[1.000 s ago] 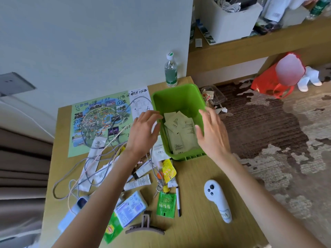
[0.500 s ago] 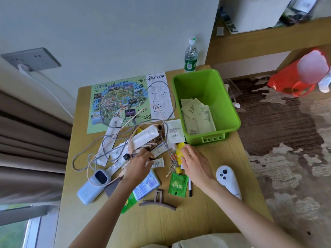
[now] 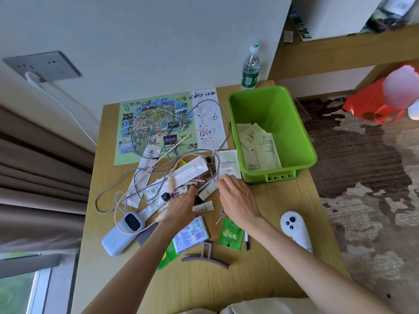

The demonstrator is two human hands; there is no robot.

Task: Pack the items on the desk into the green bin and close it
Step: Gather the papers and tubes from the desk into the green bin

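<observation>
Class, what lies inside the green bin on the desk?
Several pale beige paper packets lie overlapping in the green bin, towards its near left corner. Anything beneath them is hidden.

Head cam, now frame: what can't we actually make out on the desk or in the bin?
Head view throughout.
- left hand: fingertips buried in the clutter, grip unclear.
- right hand: back faces camera, fingers hide what they touch.
- pen: upper end under the right wrist.
- hairbrush: mostly under the white tube.
- green bin: print on its sachets too small; no lid in view.
</observation>
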